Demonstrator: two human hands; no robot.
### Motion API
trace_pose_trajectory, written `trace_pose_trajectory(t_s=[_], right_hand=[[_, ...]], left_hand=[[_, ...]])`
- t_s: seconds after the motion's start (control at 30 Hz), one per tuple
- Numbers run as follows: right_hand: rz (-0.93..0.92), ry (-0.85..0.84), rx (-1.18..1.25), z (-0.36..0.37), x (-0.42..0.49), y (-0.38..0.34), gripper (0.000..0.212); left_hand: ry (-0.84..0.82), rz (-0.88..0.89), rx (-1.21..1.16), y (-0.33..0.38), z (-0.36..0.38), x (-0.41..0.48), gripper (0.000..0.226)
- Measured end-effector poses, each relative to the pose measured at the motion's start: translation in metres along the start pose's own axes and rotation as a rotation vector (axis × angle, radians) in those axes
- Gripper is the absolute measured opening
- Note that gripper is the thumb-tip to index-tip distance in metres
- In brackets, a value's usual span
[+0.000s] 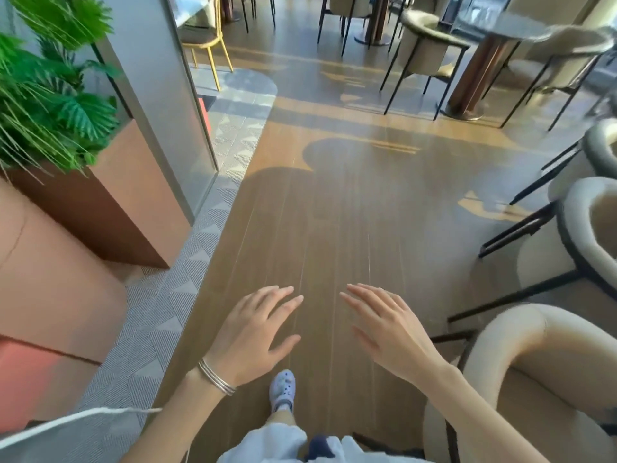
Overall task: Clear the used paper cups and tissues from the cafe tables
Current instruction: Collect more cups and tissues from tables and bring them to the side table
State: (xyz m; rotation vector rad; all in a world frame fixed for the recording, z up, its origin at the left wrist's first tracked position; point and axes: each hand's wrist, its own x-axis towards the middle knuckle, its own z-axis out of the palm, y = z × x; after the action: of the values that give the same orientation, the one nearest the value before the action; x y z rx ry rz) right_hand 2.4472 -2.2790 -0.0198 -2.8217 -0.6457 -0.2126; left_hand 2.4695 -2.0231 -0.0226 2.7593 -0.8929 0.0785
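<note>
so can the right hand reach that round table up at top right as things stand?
Probably not. The right hand is open over the wood floor, close to the body; the round table stands far ahead, with chairs round it. The floor between looks free to walk.

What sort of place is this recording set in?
Probably a cafe or lounge seating area: cushioned armchairs stand around a round pedestal table, and a planter of green plants borders the wood-look floor.
</note>
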Motion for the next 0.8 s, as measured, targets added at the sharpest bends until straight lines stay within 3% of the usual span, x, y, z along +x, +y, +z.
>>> trace_pose_trajectory(t_s=[0.27,0.43,0.6,0.8], right_hand=[[0.018,0.093,-0.01,-0.014,0.161,0.078,0.051],[0.03,0.038,-0.002,0.008,0.228,0.13,0.054],[0.014,-0.02,-0.009,0.029,0.299,0.213,0.053],[-0.025,0.004,0.002,0.002,0.418,0.324,0.052]], left_hand=[[0.035,0.058,0.015,-0.097,-0.028,0.167,0.056],[-0.006,0.053,0.003,-0.136,-0.007,0.241,0.055],[-0.048,0.029,-0.005,-0.171,0.023,0.332,0.055],[0.011,-0.021,-0.004,-0.204,0.013,0.48,0.056]])
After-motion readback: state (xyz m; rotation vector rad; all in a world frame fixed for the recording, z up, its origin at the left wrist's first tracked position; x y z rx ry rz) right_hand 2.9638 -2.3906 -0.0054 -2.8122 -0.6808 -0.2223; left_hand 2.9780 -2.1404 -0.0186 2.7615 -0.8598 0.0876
